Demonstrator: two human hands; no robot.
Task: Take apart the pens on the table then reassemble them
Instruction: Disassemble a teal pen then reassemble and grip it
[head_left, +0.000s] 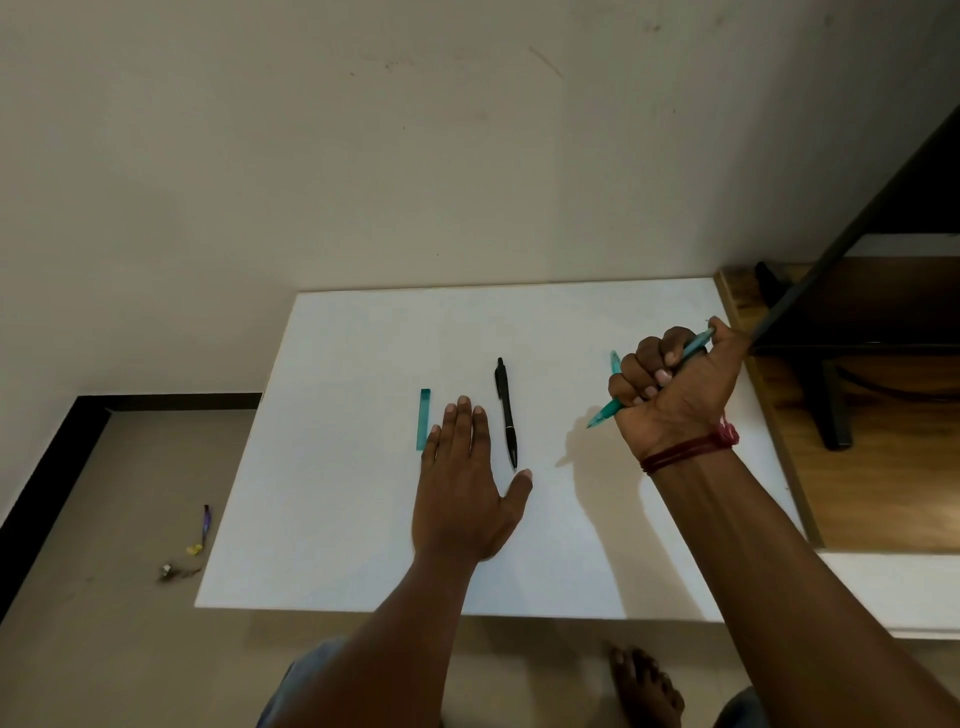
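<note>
Since the black pen looks whole and only the teal one seems to have a bit off, I'd guess this is early in the take-apart stage.

Off the table's left edge, around 8 o'clock from its middle, a small wrapper (206, 521) and some scraps lie on the floor. On the white table (363, 545) there's a flat teal piece (424, 419) lying on its own. It's probably the teal pen's cap, but I can't be sure. Just beside it, at its 4 o'clock, the left hand (462, 483) lies palm down with straight fingers and holds nothing. At 3 o'clock from those fingertips the black pen (506, 413) lies with its tip pointing to 6, close to the thumb.

Further right, the right hand (670, 384) is a fist wrapped round the teal pen (605, 414). The pen's tip sticks out toward 8 o'clock and its back end toward 2. A short teal bit (615, 361) pokes up at the fist's 11 o'clock, and I can't tell if it's held or lying behind. There's a red thread (691, 449) round that wrist and a wooden shelf (883, 493) at 3 o'clock.

For the next move, a fist is no good for unscrewing. I reckon the left hand needs to come over and pinch the front end while the right twists.
</note>
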